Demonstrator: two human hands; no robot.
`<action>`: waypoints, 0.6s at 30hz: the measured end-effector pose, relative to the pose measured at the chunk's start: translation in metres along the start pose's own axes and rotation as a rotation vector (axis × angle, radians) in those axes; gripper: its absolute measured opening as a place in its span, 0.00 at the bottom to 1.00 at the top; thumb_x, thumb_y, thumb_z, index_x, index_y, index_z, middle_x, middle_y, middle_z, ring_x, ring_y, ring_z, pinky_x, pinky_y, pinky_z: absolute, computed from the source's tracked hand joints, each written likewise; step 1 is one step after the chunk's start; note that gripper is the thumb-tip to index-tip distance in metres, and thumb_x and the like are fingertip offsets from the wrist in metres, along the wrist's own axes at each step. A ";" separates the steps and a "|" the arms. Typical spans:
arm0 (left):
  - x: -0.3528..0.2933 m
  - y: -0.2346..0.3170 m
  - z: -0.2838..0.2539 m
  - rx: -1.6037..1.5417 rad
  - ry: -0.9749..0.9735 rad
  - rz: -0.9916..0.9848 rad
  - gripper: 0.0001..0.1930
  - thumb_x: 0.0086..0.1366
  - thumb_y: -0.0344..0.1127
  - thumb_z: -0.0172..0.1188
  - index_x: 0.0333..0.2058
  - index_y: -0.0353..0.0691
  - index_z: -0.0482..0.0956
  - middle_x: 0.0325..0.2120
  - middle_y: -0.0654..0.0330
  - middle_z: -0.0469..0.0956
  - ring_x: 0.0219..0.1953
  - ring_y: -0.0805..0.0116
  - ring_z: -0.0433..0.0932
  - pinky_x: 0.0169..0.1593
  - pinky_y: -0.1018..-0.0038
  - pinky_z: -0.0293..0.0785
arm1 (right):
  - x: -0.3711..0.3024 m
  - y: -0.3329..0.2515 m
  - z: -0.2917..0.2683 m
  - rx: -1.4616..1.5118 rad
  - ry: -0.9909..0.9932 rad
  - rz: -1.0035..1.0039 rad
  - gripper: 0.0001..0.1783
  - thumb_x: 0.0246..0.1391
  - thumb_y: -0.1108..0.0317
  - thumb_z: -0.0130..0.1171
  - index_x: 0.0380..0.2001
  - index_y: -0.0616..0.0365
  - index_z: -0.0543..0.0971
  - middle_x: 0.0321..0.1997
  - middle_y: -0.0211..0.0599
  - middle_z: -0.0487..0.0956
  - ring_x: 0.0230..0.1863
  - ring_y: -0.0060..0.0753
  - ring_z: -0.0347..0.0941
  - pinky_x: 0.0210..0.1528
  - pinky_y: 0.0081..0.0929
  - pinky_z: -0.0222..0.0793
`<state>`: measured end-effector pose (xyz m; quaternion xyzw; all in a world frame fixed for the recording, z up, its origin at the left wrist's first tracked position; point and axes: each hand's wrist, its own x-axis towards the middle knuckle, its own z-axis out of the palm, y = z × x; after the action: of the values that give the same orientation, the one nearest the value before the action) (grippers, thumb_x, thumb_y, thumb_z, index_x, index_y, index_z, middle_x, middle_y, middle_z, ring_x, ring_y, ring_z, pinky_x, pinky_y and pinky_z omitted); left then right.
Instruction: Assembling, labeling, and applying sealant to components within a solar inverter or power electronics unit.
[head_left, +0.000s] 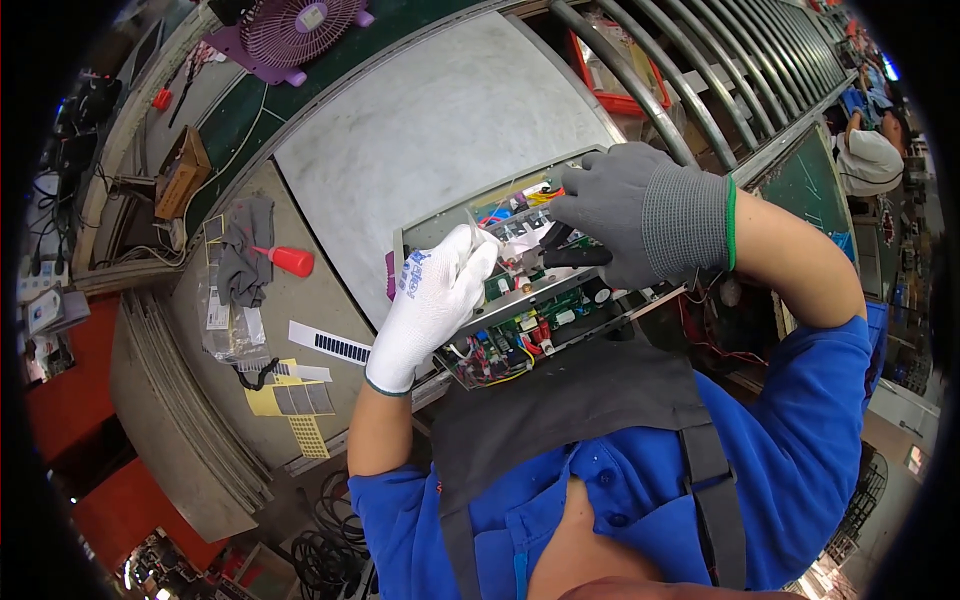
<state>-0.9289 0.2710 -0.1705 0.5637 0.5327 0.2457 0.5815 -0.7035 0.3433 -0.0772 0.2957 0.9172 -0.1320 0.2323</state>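
Observation:
An open metal case [480,318] filled with circuit boards and coloured wires lies in front of my body. My left hand [440,280], in a white knit glove, reaches over its left part. Its fingertips are pinched together at a small pale, see-through piece [476,222], too small to name. From the right comes my right hand [622,215], in a grey glove with a green cuff edge. Its fingers bend down into the case. Two black shapes under them point toward the middle; I cannot tell whether they are fingertips or tool handles.
A white-topped surface [400,110] lies beyond the case, with metal rollers [690,70] at the right and a purple fan [300,25] at the far left. On the left bench are a red bottle [292,262], a grey cloth [247,250] and label sheets [300,398]. Another person [868,160] is far right.

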 end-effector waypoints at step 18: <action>0.014 -0.003 0.008 0.242 -0.007 0.232 0.09 0.71 0.34 0.51 0.35 0.35 0.76 0.20 0.58 0.72 0.23 0.74 0.71 0.30 0.73 0.67 | 0.022 0.004 -0.010 0.097 -0.198 -0.009 0.18 0.42 0.60 0.66 0.36 0.60 0.85 0.36 0.51 0.84 0.39 0.49 0.82 0.44 0.42 0.77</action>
<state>-0.9184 0.2789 -0.1800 0.6883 0.4877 0.2434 0.4788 -0.7197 0.3606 -0.0803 0.2881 0.8835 -0.2058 0.3067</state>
